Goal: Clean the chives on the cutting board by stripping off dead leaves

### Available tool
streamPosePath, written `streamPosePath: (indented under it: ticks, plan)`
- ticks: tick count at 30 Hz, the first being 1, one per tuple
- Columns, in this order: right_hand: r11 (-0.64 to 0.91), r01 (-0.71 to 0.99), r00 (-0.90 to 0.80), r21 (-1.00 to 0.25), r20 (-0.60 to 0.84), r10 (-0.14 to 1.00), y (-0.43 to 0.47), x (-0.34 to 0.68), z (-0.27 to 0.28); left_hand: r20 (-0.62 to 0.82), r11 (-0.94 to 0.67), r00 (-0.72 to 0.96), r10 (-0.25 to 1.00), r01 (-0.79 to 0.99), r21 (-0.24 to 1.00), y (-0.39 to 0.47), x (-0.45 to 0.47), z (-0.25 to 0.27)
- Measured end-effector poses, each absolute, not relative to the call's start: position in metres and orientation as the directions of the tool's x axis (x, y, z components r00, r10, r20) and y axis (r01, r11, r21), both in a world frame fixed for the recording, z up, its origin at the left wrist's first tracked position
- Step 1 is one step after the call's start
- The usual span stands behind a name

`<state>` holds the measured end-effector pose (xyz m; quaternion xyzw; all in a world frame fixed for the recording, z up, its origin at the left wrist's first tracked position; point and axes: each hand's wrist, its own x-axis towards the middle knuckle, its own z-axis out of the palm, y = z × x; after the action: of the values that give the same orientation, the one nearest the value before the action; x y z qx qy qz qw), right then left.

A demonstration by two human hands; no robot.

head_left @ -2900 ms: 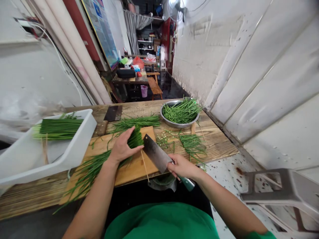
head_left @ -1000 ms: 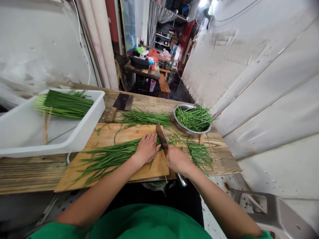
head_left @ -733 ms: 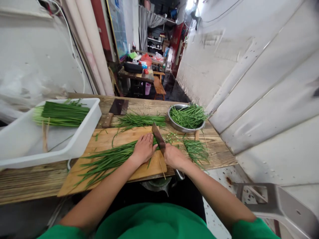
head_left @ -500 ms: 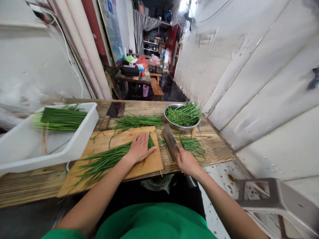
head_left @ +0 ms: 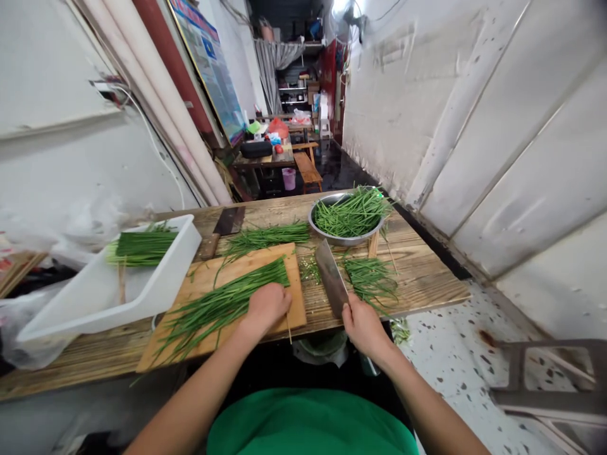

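Note:
My left hand [head_left: 268,307] is closed, fingers curled, over the right end of a bunch of garlic chives [head_left: 227,294] lying on the wooden cutting board [head_left: 296,297]. A thin straw-coloured strand [head_left: 289,330] runs down from its fingertips past the board's front edge. My right hand [head_left: 363,322] grips the handle of a cleaver [head_left: 332,278], its wide blade held over the table right of the board. Chopped bits [head_left: 310,270] lie between board and blade. A small pile of chives [head_left: 370,278] rests right of the cleaver.
Behind the board lie more chives [head_left: 268,235] and a second cleaver [head_left: 229,220]. A metal bowl [head_left: 348,240] of chives stands at the back right. To the left is a white tub [head_left: 156,284] with a tied bundle. A stool [head_left: 545,398] stands at lower right.
My left hand has gone from lying flat on the chives to closed, drawn nearer the board's front edge. The cleaver stays in my right hand. The view has shifted.

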<state>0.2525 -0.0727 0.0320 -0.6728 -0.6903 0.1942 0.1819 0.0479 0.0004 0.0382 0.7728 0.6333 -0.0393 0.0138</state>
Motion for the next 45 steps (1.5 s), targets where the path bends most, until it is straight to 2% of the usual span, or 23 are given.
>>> streamPosePath:
  ticks: [5, 7, 10, 13, 16, 18, 20, 23, 25, 27, 28, 30, 33, 35, 37, 39, 43, 45]
  plan:
    - [0.028, 0.833, -0.022, -0.553, 0.018, 1.0, -0.076, 0.261, 0.028, 0.02, -0.131, 0.129, 0.991, 0.986, 0.099, -0.009, 0.037, 0.066]
    - [0.029, 0.827, -0.015, -0.561, 0.029, 0.999, -0.077, 0.263, 0.024, 0.085, -0.128, 0.113, 0.99, 0.971, 0.204, -0.02, 0.03, 0.088]
    - [0.021, 0.824, -0.005, -0.566, 0.029, 1.0, -0.078, 0.265, 0.019, 0.169, -0.161, 0.096, 0.981, 0.888, 0.431, -0.037, 0.02, 0.127]
    - [0.03, 0.821, -0.002, -0.571, 0.05, 0.999, -0.078, 0.264, 0.014, 0.167, -0.17, 0.072, 0.983, 0.69, 0.704, -0.05, 0.019, 0.168]
    - [0.035, 0.817, 0.018, -0.575, 0.086, 0.996, -0.078, 0.265, 0.009, 0.163, -0.177, 0.072, 0.984, 0.32, 0.931, -0.058, 0.03, 0.199]
    - [0.038, 0.817, 0.035, -0.575, 0.117, 0.993, -0.079, 0.267, 0.008, 0.171, -0.177, 0.072, 0.983, 0.094, 0.98, -0.059, 0.039, 0.205]
    - [0.036, 0.822, 0.058, -0.569, 0.147, 0.987, -0.08, 0.273, 0.008, 0.176, -0.175, 0.044, 0.983, -0.03, 0.984, -0.057, 0.045, 0.193]
    - [0.007, 0.837, 0.103, -0.548, 0.17, 0.98, -0.083, 0.282, 0.012, 0.146, -0.15, -0.077, 0.986, -0.043, 0.988, -0.048, 0.041, 0.147]
    - [-0.023, 0.851, 0.122, -0.524, 0.155, 0.98, -0.085, 0.287, 0.014, 0.095, -0.084, -0.181, 0.979, 0.067, 0.994, -0.044, 0.027, 0.106]
    - [-0.035, 0.861, 0.123, -0.507, 0.14, 0.983, -0.086, 0.288, 0.016, 0.116, -0.019, -0.28, 0.953, 0.328, 0.945, -0.044, 0.005, 0.07]
    - [-0.026, 0.863, 0.113, -0.505, 0.141, 0.984, -0.086, 0.287, 0.017, 0.146, 0.022, -0.302, 0.942, 0.489, 0.872, -0.046, -0.008, 0.056]
    - [0.002, 0.86, 0.086, -0.51, 0.149, 0.985, -0.085, 0.281, 0.019, 0.179, 0.11, -0.286, 0.941, 0.762, 0.638, -0.05, -0.034, 0.042]
    - [0.045, 0.858, 0.038, -0.512, 0.149, 0.988, -0.085, 0.268, 0.024, 0.124, 0.174, -0.21, 0.97, 0.952, 0.253, -0.053, -0.062, 0.047]
    - [0.074, 0.86, 0.006, -0.505, 0.155, 0.988, -0.086, 0.259, 0.028, 0.175, 0.025, -0.042, 0.984, 0.995, 0.099, -0.047, -0.071, 0.056]
    - [0.096, 0.866, -0.016, -0.491, 0.166, 0.986, -0.087, 0.252, 0.031, 0.218, -0.265, 0.262, 0.94, 0.964, -0.013, -0.032, -0.072, 0.06]
    - [0.103, 0.872, -0.025, -0.479, 0.166, 0.986, -0.089, 0.247, 0.033, 0.166, -0.438, 0.445, 0.88, 0.895, -0.083, -0.011, -0.067, 0.056]
    - [0.127, 0.862, -0.06, -0.491, 0.149, 0.987, -0.093, 0.237, 0.035, -0.041, -0.592, 0.59, 0.806, 0.804, -0.057, 0.03, -0.049, 0.034]
    - [0.136, 0.856, -0.082, -0.499, 0.129, 0.988, -0.094, 0.23, 0.038, -0.065, -0.593, 0.591, 0.804, 0.804, -0.04, 0.042, -0.038, 0.026]
